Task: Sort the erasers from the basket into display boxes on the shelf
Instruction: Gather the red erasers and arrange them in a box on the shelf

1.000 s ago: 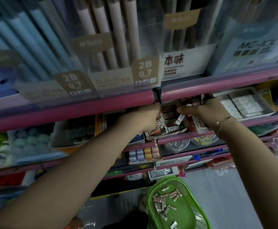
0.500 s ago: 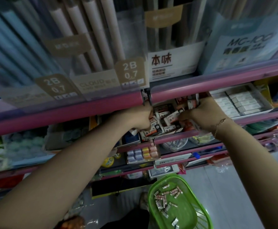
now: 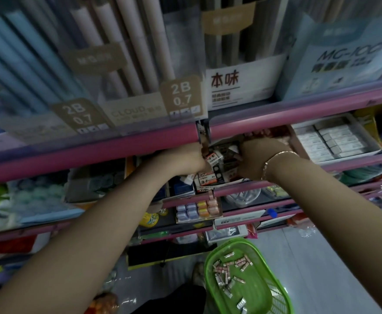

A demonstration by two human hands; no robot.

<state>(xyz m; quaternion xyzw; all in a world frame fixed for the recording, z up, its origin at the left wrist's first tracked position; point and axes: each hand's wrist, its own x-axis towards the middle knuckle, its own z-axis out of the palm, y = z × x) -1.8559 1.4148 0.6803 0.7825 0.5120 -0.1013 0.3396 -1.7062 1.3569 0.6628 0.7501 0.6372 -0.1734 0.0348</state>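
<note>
Fingers of both hands reach under the pink front rail (image 3: 140, 152) of the upper shelf and are largely hidden; whether they spread or pinch I cannot tell.

Item: my left hand (image 3: 185, 159), knuckles toward me, at the left edge of a low cardboard display box (image 3: 217, 184) on the second shelf. Fingertips are buried among the packs; grip unclear.

Item: my right hand (image 3: 260, 159), thin chain bracelet (image 3: 274, 158) at the wrist, at the right side of the same box. Fingers curl inward over the contents, and a small white-wrapped eraser (image 3: 234, 149) shows just at the fingertips; I cannot confirm it is held.

Item: small boxed erasers with white, red and black labels (image 3: 208, 177), packed in that display box between the two hands, near the shelf's front edge.

Item: green plastic basket with slotted walls (image 3: 274, 291), low down near the floor, below the shelves. Loose wrapped erasers (image 3: 226, 271), pink-brown and silver, lie scattered across its bottom, most toward its left side.

Item: grey tray of white boxed erasers (image 3: 335, 141), right of the hands on the second shelf.

Item: pastel blocks in lilac, orange and peach (image 3: 197, 210), one shelf lower.

Item: clear pencil-lead dispensers labelled 2B 0.7 (image 3: 181, 96), top shelf.
</note>
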